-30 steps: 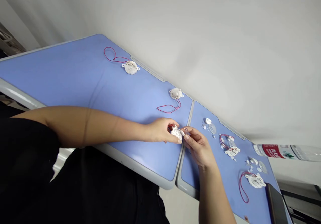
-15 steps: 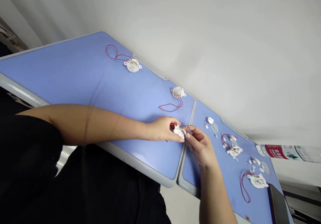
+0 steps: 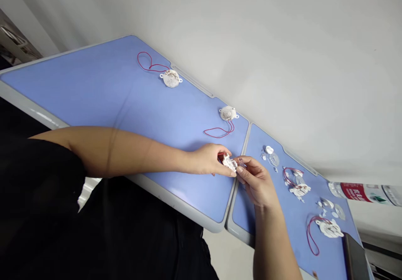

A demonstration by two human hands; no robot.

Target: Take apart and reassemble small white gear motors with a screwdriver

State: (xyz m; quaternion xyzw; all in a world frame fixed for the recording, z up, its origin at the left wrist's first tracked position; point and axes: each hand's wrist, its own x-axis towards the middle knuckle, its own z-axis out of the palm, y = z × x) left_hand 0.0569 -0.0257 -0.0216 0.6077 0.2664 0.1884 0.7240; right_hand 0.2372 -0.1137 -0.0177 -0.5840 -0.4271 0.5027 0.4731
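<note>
A white part with a red wire (image 3: 229, 162) is held between the thumb and fingers of my left hand (image 3: 210, 159), above the seam of two blue tables. Close against its right side, my right hand (image 3: 256, 178) pinches a small clear piece (image 3: 241, 163). Whether the two pieces are joined cannot be made out. Behind my hands lies a round white unit (image 3: 229, 113) with a red wire loop. Another round white unit (image 3: 171, 78), also with a red wire, rests farther left near the back edge.
On the right-hand table (image 3: 276, 225) lie small white and clear parts (image 3: 274, 159), a white unit with red wire (image 3: 300, 190) and another such unit (image 3: 330, 228). A bottle (image 3: 361, 192) and a dark flat object (image 3: 356, 255) are at the far right. A wall stands behind.
The whole view has shifted slightly, so the tables and objects appear a little farther right. Both hands keep their holds, with hardly any movement relative to the tables.
</note>
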